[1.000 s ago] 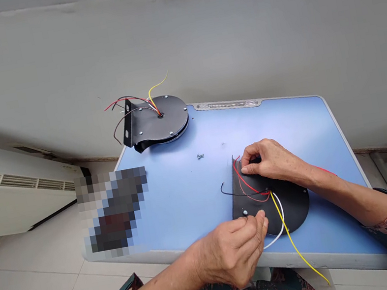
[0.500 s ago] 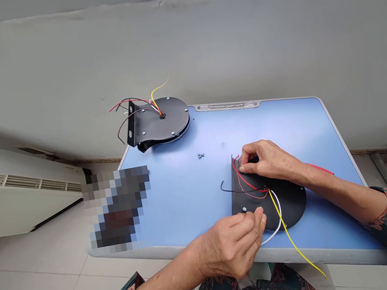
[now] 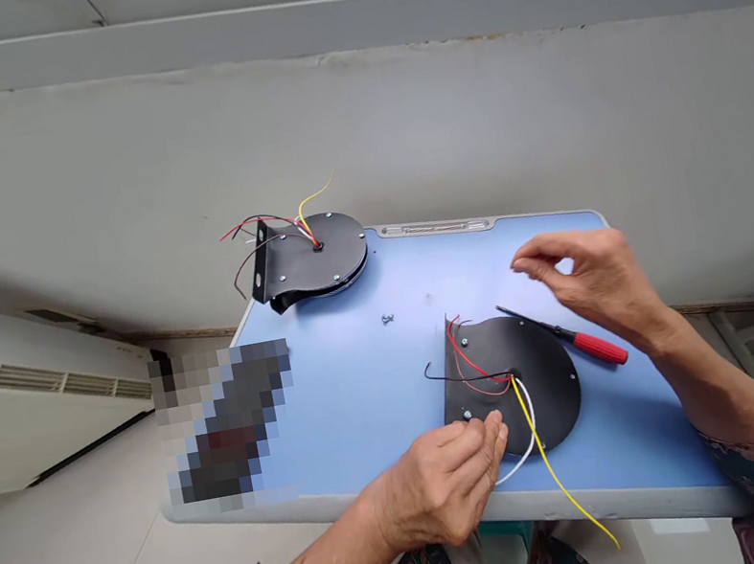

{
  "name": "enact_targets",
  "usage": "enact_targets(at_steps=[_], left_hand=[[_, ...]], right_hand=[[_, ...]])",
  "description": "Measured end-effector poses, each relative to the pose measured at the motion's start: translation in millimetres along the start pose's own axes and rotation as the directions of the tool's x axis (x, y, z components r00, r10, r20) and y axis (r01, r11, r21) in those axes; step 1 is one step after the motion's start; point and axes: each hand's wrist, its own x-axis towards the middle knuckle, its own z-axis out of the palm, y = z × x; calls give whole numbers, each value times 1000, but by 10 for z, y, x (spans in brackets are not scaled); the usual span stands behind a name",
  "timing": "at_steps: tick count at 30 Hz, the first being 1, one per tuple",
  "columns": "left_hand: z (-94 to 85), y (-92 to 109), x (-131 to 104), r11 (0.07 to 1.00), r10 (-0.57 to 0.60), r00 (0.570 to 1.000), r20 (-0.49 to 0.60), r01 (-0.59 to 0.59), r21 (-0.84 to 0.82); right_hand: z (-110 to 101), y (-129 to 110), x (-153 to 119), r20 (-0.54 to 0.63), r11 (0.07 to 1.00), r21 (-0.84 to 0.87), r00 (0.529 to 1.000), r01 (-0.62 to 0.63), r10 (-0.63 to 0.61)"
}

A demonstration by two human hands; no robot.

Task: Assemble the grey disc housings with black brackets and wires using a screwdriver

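The person's left hand [image 3: 449, 483] rests over the near left edge of a black plate [image 3: 543, 360], fingers curled and the thumb drawn in against them; whether something small is pinched there cannot be told. The right hand [image 3: 588, 284] hangs above the right part of the worktop [image 3: 335, 377], beyond the plate, its thumb and forefinger bent into a narrow pinch, with the fingertips too small to show whether anything sits between them. The plate lies flat near the near edge of the worktop, right of the middle, its rounded end to the right and an upturned lip along its left side. One screw [image 3: 465, 342] shows at its far left part and another screw [image 3: 468, 415] at its near left part, beside the left hand. From the plate's middle come a red wire [image 3: 470, 360] and a black wire [image 3: 449, 378] running left, and a white wire [image 3: 519, 467] and a yellow wire [image 3: 562, 483] running nearward, the yellow one hanging past the worktop's edge. A screwdriver [image 3: 599, 347] with a red handle lies slantwise along the plate's far right side, below the right hand. Left of the plate and farther off are a few loose screws [image 3: 387, 319]. A second black unit [image 3: 315, 259], also trailing wires, stands at the far left corner; a dark thing [image 3: 235, 429] on the near left is blurred out.
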Motion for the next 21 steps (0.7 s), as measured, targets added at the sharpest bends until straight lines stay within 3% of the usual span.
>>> enact_targets(at_steps=[2, 5, 8, 11, 15, 17, 19, 21], left_hand=[[7, 0, 1, 1000, -12, 1000, -21, 12, 11], [26, -7, 12, 999, -16, 998, -53, 18, 32], [50, -12, 20, 999, -5, 997, -83, 9, 52], [77, -10, 16, 998, -14, 995, -101, 20, 58], [94, -6, 38, 997, -33, 988, -148, 42, 59], [93, -6, 65, 997, -34, 983, -181, 46, 60], [92, -6, 90, 996, -33, 979, -202, 48, 69], [96, -7, 105, 996, -25, 978, -208, 43, 82]], right_hand=[[-166, 148, -136, -51, 995, -101, 999, -26, 20], [-273, 393, -516, 38, 985, -169, 998, -40, 48], [-225, 557, -938, 66, 974, -215, 994, -70, 86], [-109, 601, -1193, 63, 969, -242, 996, -52, 69], [-3, 523, -1263, 109, 954, -298, 994, 39, -7], [-31, 458, -1244, 106, 944, -330, 994, 23, 13], [-141, 390, -1202, 27, 964, -240, 992, -113, 123], [-321, 316, -1127, -87, 955, -3, 951, -298, 297]])
